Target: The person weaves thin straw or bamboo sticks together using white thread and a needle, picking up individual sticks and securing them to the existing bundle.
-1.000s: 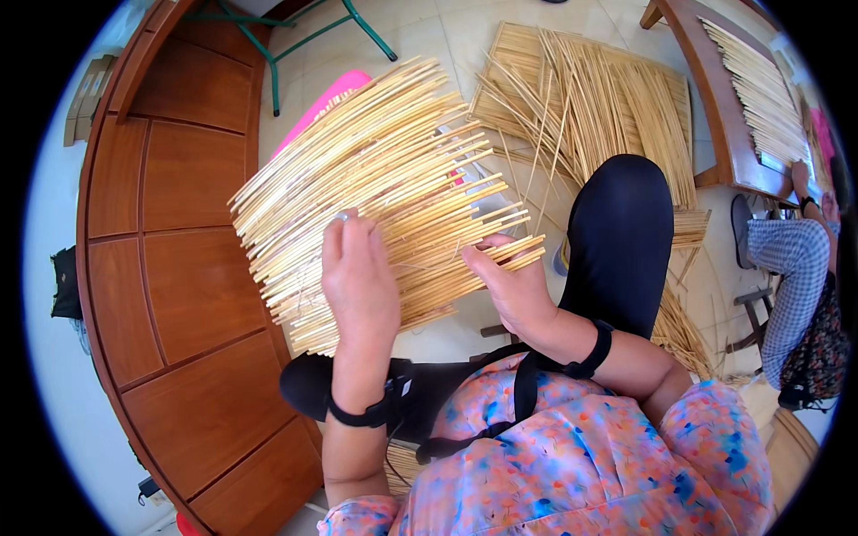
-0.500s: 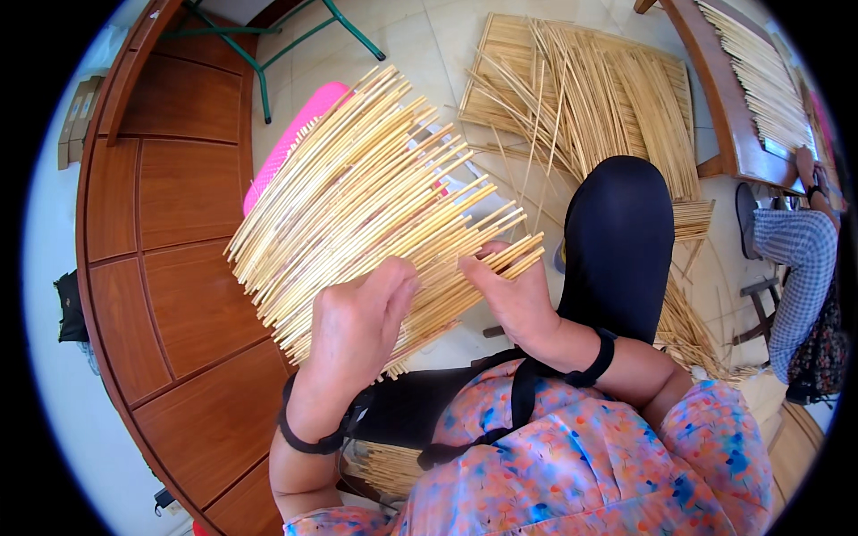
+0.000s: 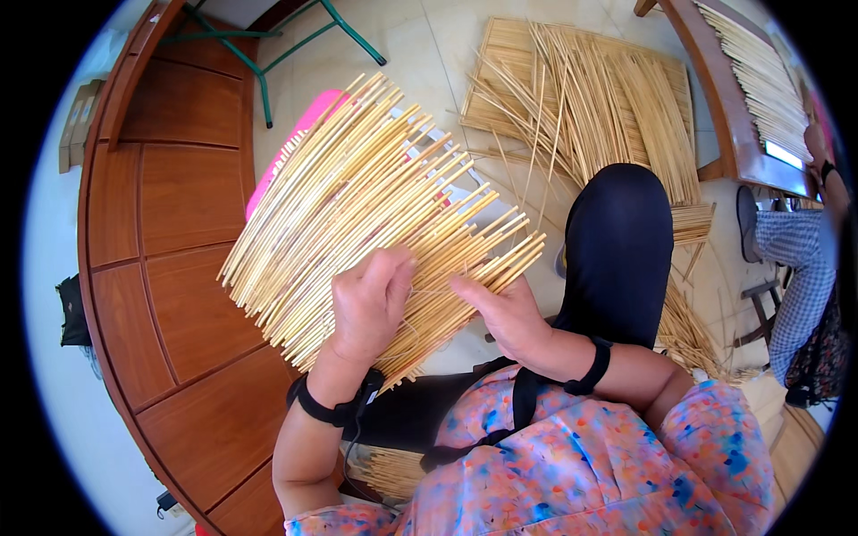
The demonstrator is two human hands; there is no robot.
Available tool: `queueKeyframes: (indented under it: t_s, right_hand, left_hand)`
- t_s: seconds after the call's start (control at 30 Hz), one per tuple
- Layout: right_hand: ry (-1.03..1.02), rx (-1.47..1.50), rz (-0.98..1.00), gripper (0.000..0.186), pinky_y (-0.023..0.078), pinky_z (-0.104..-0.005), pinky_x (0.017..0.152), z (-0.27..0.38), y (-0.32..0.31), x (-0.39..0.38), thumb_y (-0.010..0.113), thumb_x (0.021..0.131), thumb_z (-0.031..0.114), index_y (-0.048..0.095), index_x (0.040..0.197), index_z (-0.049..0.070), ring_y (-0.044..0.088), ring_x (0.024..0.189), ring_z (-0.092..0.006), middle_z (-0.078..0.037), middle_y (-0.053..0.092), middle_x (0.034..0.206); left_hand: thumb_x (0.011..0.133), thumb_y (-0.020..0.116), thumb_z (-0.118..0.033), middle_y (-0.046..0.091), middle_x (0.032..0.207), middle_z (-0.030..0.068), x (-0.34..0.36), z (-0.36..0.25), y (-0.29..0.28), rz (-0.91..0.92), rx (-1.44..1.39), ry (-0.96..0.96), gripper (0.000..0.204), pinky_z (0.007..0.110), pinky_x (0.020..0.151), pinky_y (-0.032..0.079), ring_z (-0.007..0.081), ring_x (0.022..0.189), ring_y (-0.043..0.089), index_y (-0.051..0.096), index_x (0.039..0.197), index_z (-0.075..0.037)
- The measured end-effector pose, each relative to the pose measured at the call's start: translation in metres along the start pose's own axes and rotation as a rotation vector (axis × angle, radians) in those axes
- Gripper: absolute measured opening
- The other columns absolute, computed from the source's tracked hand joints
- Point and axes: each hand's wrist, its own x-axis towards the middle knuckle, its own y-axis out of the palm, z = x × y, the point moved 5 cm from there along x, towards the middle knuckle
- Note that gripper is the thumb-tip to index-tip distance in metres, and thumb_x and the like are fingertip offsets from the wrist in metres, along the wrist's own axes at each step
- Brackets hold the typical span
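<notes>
A mat of pale straw-coloured reed sticks, laid side by side with uneven ends, slants across in front of me. My right hand grips its right edge, thumb on top and fingers underneath, mostly hidden. Over the mat's near part, my left hand is closed in a pinch. A thin pale thread runs from its fingers toward my right thumb, and a slack loop hangs below. The fingertips of my left hand are hidden behind the hand itself.
A pink seat lies partly under the mat. Bundled reed sticks rest on the floor beyond my right knee. Brown wooden panelling lines the left. At right, another person's hand is by a table with more sticks.
My left hand has moved slightly up and right, and the thread now shows between my hands. The mat has tilted a little. The other person's arm has shifted.
</notes>
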Motion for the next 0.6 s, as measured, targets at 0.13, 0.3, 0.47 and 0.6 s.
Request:
queueKeyframes:
  t_s: [0.13,0.3,0.47,0.6]
  right_hand:
    - [-0.274,-0.119,0.026,0.024,0.049,-0.0262,0.075,0.014,0.003,-0.007,0.062,0.087,0.005,0.060,0.110,-0.003,0.059,0.086,-0.0109,-0.003,0.064,0.097]
    - [-0.582,-0.286,0.085,0.020,0.048,-0.0256,0.074,0.057,0.026,-0.037,0.060,0.087,0.003,0.060,0.106,-0.003,0.058,0.084,-0.0100,-0.003,0.063,0.094]
    - [-0.757,-0.549,0.178,0.014,0.047,-0.0261,0.065,0.113,0.048,-0.071,0.060,0.089,0.005,0.061,0.100,-0.004,0.056,0.071,-0.0099,-0.003,0.061,0.080]
    - [-0.998,-0.743,0.162,0.013,0.045,-0.0281,0.051,0.150,0.070,-0.102,0.065,0.085,0.010,0.066,0.089,-0.003,0.057,0.051,-0.0163,-0.007,0.058,0.059]
  left_hand:
    - [0.086,0.063,-0.003,0.062,0.069,0.0105,-0.002,-0.002,-0.009,-0.004,-0.106,-0.170,0.007,0.029,0.048,0.046,0.0211,0.052,0.061,0.061,0.093,-0.005]
    - [0.086,0.063,-0.003,0.063,0.070,0.0094,-0.011,-0.028,-0.033,-0.147,-0.179,-0.162,0.008,0.027,0.048,0.046,0.0152,0.053,0.062,0.061,0.094,-0.004]
    - [0.085,0.063,0.000,0.065,0.074,0.0094,-0.025,-0.071,-0.063,-0.379,-0.268,-0.039,0.008,0.025,0.049,0.046,0.0140,0.053,0.061,0.062,0.093,-0.001]
    - [0.087,0.058,0.003,0.061,0.062,0.0049,-0.040,-0.101,-0.076,-0.462,-0.177,0.164,0.010,0.020,0.048,0.046,0.0100,0.051,0.060,0.061,0.096,0.001]
